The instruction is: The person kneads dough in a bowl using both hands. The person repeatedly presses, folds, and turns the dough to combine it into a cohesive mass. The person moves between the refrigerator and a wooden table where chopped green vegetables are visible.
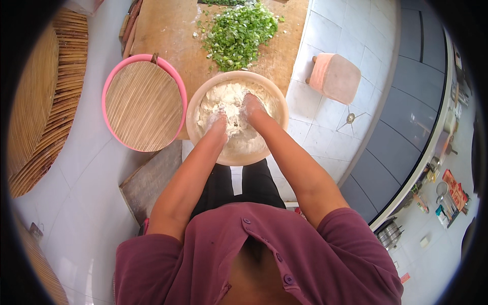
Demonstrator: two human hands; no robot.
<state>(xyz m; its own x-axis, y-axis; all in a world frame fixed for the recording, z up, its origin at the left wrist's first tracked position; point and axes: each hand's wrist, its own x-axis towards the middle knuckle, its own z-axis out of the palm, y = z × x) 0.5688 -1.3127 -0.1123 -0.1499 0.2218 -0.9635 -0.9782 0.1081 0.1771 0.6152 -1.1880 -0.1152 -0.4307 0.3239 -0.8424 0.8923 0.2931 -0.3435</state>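
Note:
A cream plastic basin (pixel 192 108) sits at the near end of a wooden board, above my lap. It holds a rough, shaggy mass of flour dough (pixel 225 94), with a smoother, floury patch at its near side. My left hand (pixel 217 124) is in the left of the dough, its fingers partly buried and coated with flour. Across from it, my right hand (pixel 252 105) grips the dough on the right, fingers pushed in and dusted white. The fingertips of both hands are hidden.
Chopped green onions (pixel 240 36) are heaped on the wooden board (pixel 167 34) just beyond the basin. Left of the basin is a pink-rimmed tub (pixel 183 95) topped by a round slatted mat (pixel 145 106). A small stool (pixel 337 78) stands on the tiled floor at right, near grey cabinets (pixel 400 114).

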